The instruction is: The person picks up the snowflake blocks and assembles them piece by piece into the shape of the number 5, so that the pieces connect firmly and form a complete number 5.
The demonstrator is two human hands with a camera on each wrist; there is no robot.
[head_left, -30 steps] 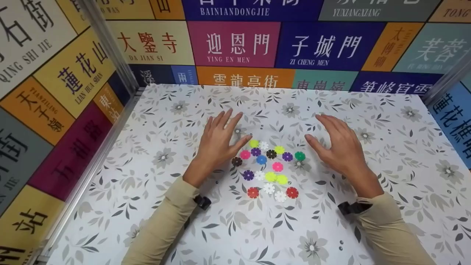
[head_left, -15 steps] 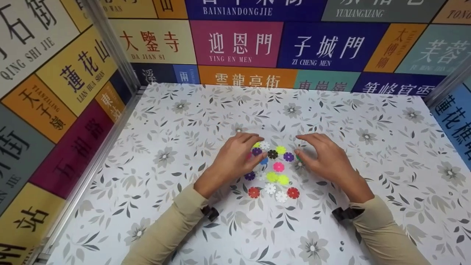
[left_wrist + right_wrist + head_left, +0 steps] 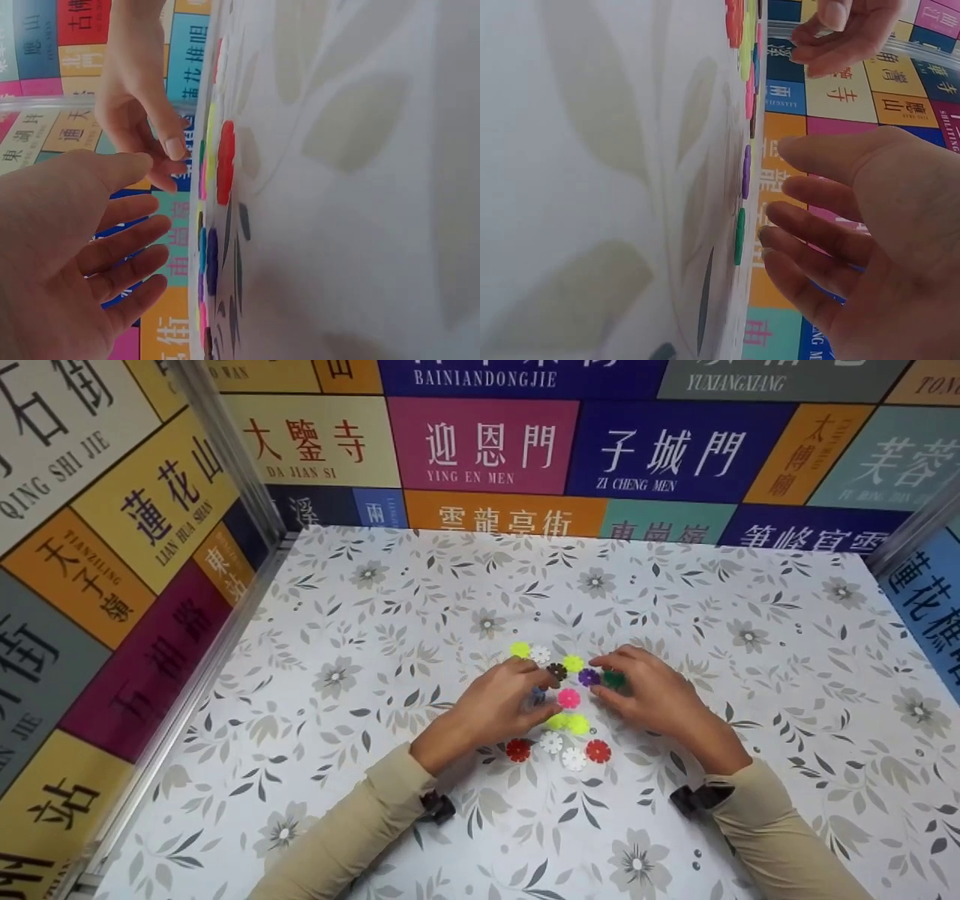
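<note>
Several flower-shaped plastic discs lie flat in a loose cluster on the patterned cloth, among them a pink disc (image 3: 568, 698) and a black disc (image 3: 556, 670). My left hand (image 3: 502, 696) hovers over the cluster's left side, hiding some discs. Its fingers look relaxed and hold nothing in the left wrist view, beyond a purple disc (image 3: 212, 261). Opposite, my right hand (image 3: 651, 690) is over the right side, near a purple disc (image 3: 589, 676) and a green disc (image 3: 613, 679). In the right wrist view, its loosely bent fingers are apart from the green disc (image 3: 739, 236).
Two red discs, one left (image 3: 517, 750) and one right (image 3: 598, 751), lie at the cluster's near side with a white disc (image 3: 574, 758). A yellow disc (image 3: 520, 649) marks the far side. Colourful sign-covered panels (image 3: 480, 446) stand behind the floral-clothed table (image 3: 360, 615).
Both hands have come inward and nearer to me, from either side of the discs to above them. Their spread fingers have bent a little. The uncovered discs stay in place.
</note>
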